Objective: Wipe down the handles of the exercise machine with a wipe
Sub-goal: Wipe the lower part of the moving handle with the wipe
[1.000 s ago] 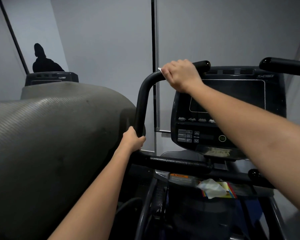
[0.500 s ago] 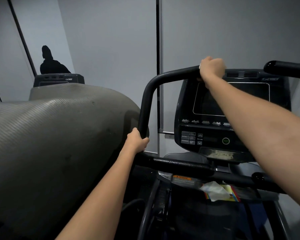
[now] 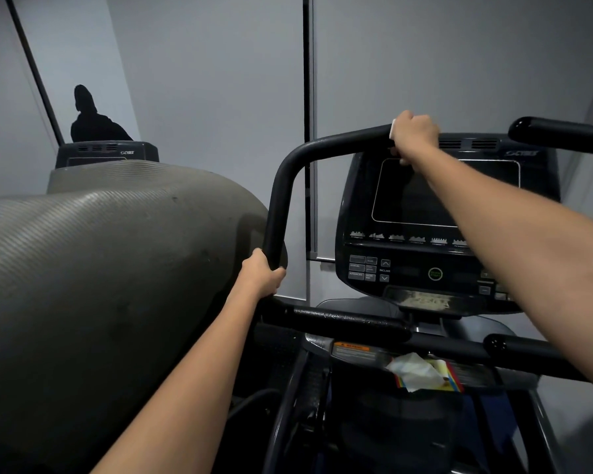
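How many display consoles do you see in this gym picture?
2. The near console stands straight ahead, partly behind the right arm, its screen dark. A second console peeks over the grey machine cover at far left. Others may be hidden.

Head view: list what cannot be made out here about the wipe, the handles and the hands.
- Wipe: only a white edge shows; the right hand covers the rest.
- Left handle: its end is hidden by the right hand, its lower part by the left hand.
- Right handle: cut off by the right frame edge.
- Console labels: too small and partly behind the right forearm.
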The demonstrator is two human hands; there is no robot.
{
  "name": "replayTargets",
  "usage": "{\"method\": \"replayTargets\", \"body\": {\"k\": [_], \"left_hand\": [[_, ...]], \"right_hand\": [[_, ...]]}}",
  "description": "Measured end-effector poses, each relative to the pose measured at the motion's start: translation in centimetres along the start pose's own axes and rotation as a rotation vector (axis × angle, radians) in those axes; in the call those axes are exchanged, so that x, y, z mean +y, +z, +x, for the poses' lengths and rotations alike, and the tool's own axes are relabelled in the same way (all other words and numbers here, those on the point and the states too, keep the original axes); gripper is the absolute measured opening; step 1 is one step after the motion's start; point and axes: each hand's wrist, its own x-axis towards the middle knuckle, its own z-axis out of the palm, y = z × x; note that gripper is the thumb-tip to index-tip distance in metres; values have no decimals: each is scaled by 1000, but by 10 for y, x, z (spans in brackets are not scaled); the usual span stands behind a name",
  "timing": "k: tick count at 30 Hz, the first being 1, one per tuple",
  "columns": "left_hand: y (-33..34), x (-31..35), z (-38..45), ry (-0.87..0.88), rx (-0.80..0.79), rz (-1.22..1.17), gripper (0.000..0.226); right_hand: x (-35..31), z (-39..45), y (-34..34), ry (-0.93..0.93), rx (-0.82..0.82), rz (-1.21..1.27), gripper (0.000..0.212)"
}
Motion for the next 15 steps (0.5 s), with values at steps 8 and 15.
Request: {"method": "replayTargets", "body": {"k": [8, 15], "left_hand": [[0, 0, 0, -3, 1, 18, 31], [0, 0, -1, -4, 11, 52, 35]], "right_hand": [[32, -14, 3, -611, 92, -246, 48], [-36, -24, 20, -522, 33, -897, 57]]}}
